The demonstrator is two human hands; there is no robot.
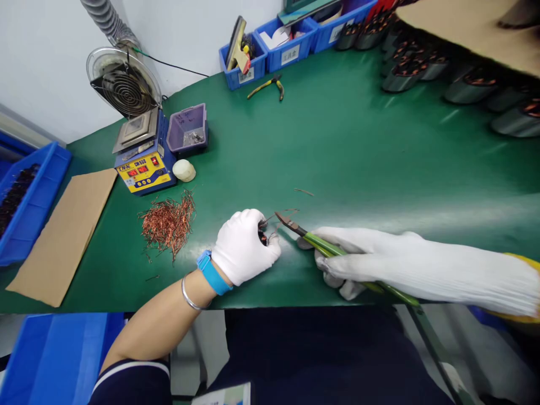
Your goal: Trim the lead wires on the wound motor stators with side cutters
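By purple bin [187, 130] w/ scraps, hands grip: left [244, 245] wires [274, 222], right [343, 259] cutters [295, 226].
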